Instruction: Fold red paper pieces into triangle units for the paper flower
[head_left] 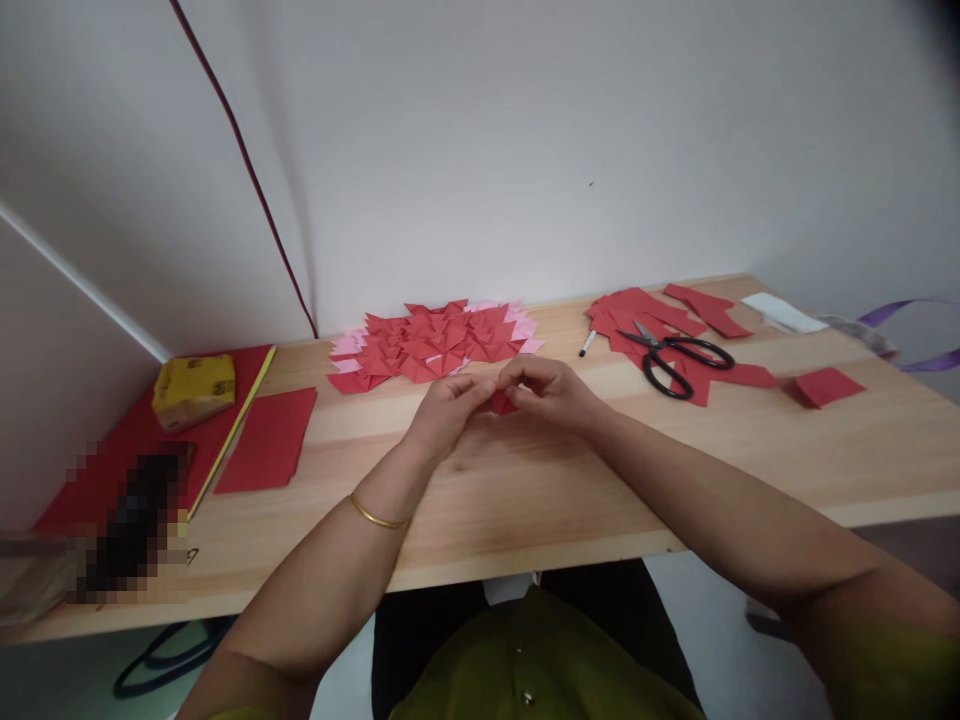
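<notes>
Pinching a small piece of folded red paper between my fingertips, I hold it just above or against the wooden table – which of the two I cannot tell, as my fingers cover most of it. My left hand and right hand meet at the paper, thumbs and forefingers closed on it from either side. A gold bangle circles my left forearm.

Just beyond my hands, towards the wall, a heap of pointed folded pieces spreads out, mostly red with pink ones at both ends. Off to the right lie cut red strips, overlapping, with black-handled scissors resting across some of them, blades apart. A pen lies at the near left edge of the strips; a creased red square sits farther right, and behind it a flat white item.

On my left, a small stack of red sheets lies beside a larger red sheet edged in yellow. A yellow packet rests on that larger sheet – nearer me, a dark object is too blurred to name.
</notes>
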